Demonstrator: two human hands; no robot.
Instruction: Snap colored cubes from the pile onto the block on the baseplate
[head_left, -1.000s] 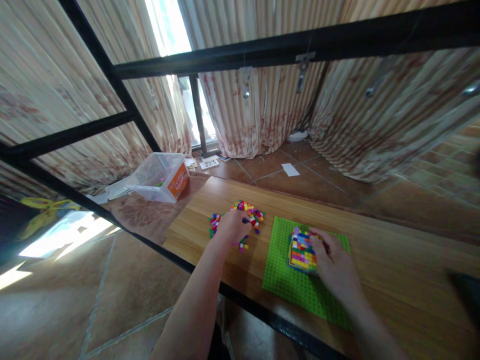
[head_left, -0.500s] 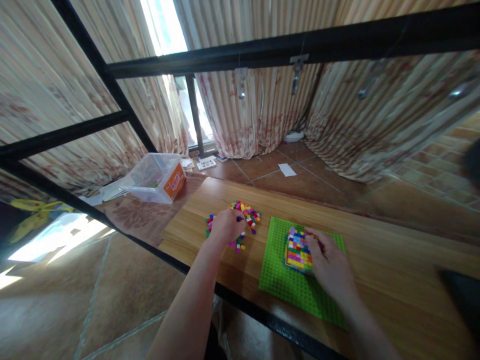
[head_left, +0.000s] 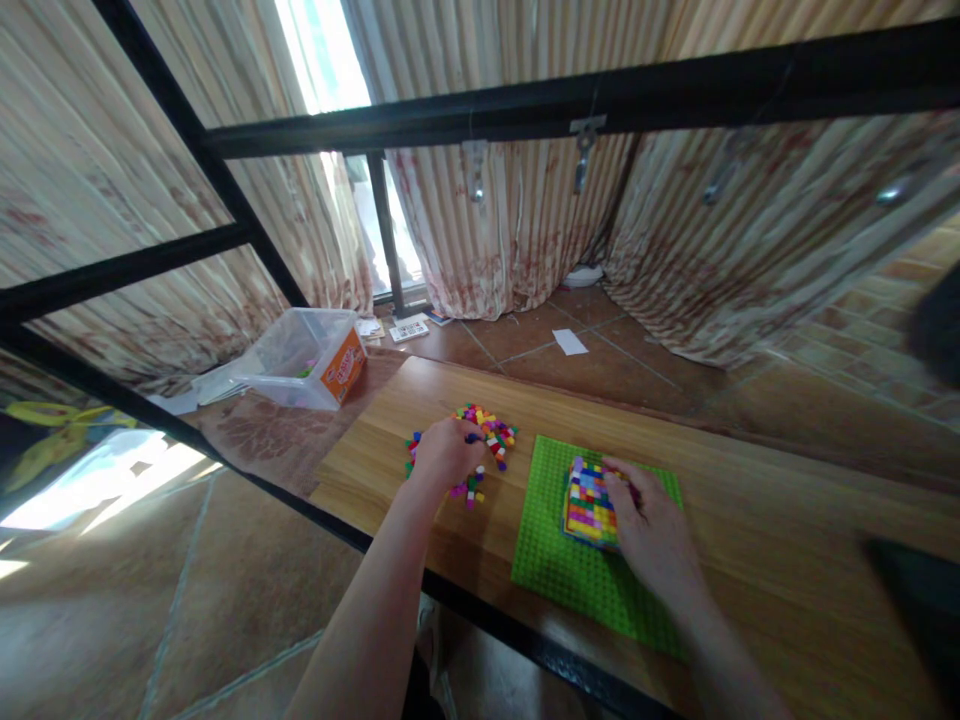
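Note:
My left hand (head_left: pixel 447 453) reaches into a loose pile of small coloured toy bricks (head_left: pixel 495 425) on the wooden table. Its fingers are bent together, and a dark blue brick (head_left: pixel 473 437) shows by the fingertips; whether they grip it is unclear. On a green studded baseplate (head_left: pixel 551 540) stands a low block of many coloured bricks (head_left: pixel 589 505) in rows. My right hand (head_left: pixel 649 515) is wrapped round the block's right side, with the thumb towards its top. That hand covers the block's right part.
A clear plastic box (head_left: pixel 300 350) with an orange label stands on the floor beyond the table's left end. Black metal bars (head_left: pixel 450 125) cross above the table. A dark flat object (head_left: pixel 911 590) lies at the right. Striped curtains (head_left: pixel 510 230) hang behind.
The view has shifted slightly. Both hands keep nearly the same places, the left at the loose bricks and the right on the brick block.

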